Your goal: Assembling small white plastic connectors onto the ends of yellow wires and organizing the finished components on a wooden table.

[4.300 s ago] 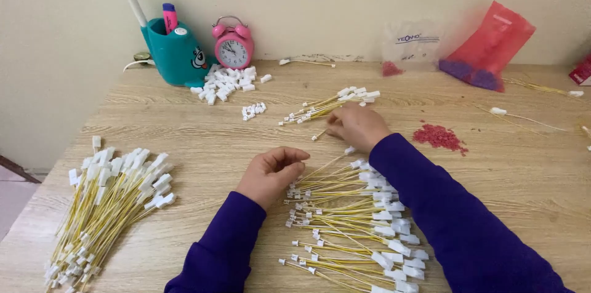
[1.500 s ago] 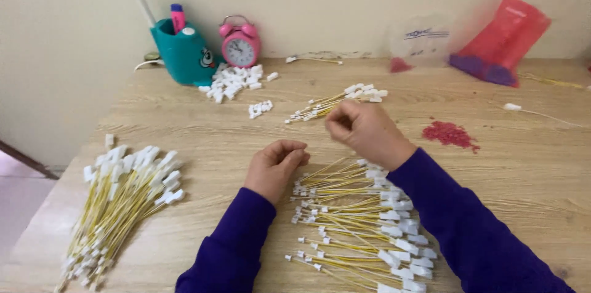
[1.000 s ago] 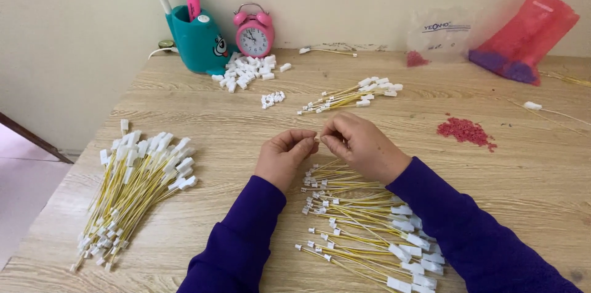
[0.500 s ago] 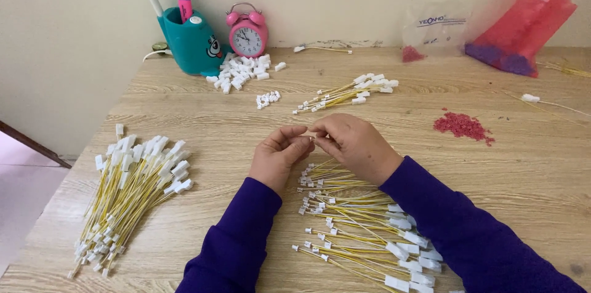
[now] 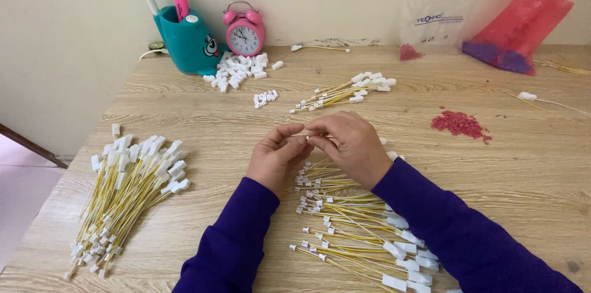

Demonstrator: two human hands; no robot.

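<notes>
Wooden table (light grain) against a plain cream wall.

Yellow wires with white connectors, pink clock, teal holder, purple sleeves.

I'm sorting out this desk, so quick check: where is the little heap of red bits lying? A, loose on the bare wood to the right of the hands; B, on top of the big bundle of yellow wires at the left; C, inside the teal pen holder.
A: the heap of red bits lies loose on the bare table, right of both hands.
</notes>
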